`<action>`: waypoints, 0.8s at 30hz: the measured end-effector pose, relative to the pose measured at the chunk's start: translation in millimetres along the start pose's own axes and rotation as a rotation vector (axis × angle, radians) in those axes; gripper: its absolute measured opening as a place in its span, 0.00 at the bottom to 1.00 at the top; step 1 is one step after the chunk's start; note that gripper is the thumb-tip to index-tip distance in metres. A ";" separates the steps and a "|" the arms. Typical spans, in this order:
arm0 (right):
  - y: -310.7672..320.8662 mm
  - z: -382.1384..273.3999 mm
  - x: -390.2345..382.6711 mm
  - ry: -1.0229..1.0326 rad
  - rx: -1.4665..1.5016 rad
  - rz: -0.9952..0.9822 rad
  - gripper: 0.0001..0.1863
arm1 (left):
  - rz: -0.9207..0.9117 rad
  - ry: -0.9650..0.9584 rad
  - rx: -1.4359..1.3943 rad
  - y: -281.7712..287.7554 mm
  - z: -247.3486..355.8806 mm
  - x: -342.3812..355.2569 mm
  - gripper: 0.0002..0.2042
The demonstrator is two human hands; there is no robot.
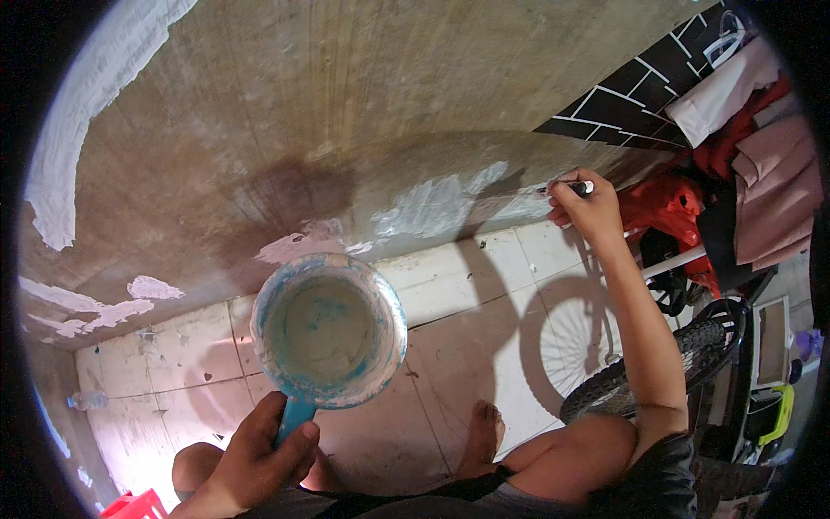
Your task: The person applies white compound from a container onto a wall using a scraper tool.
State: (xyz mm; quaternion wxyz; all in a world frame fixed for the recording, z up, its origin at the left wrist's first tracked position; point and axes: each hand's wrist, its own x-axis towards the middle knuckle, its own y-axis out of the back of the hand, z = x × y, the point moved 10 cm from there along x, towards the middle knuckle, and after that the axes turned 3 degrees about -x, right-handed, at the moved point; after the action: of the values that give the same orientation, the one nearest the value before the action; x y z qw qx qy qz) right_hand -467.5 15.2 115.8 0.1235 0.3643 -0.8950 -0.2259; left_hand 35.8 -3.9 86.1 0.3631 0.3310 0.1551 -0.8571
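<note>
My left hand (266,450) is closed round the handle of a blue plastic dipper (389,385). White paste (324,333) lies inside the dipper and crusts its rim. At the right, my right hand (588,208) reaches to the foot of the brown wall (389,78), closed on a putty knife (583,187). Only the white-ended handle shows clearly; the blade is mostly hidden by my fingers. A fresh white smear (424,206) runs along the wall beside that hand, with pinkish-lit patches (303,242) farther left.
A bicycle wheel (640,376) stands to the right, near my right forearm. Behind it hang red bags (670,208) and a pinkish cloth (778,190). White floor tiles (450,355) border the wall. A clear bottle (88,400) lies at the left.
</note>
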 end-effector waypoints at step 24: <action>37.9 -57.2 13.3 0.144 0.012 0.103 0.10 | 0.052 0.020 0.042 0.2 7.6 -10.7 0.13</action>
State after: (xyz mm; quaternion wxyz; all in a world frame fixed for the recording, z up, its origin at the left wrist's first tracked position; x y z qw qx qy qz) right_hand -477.5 11.8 184.9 0.1969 0.3339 -0.9026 -0.1871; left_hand 38.0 -2.4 99.0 0.3765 0.3510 0.1319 -0.8471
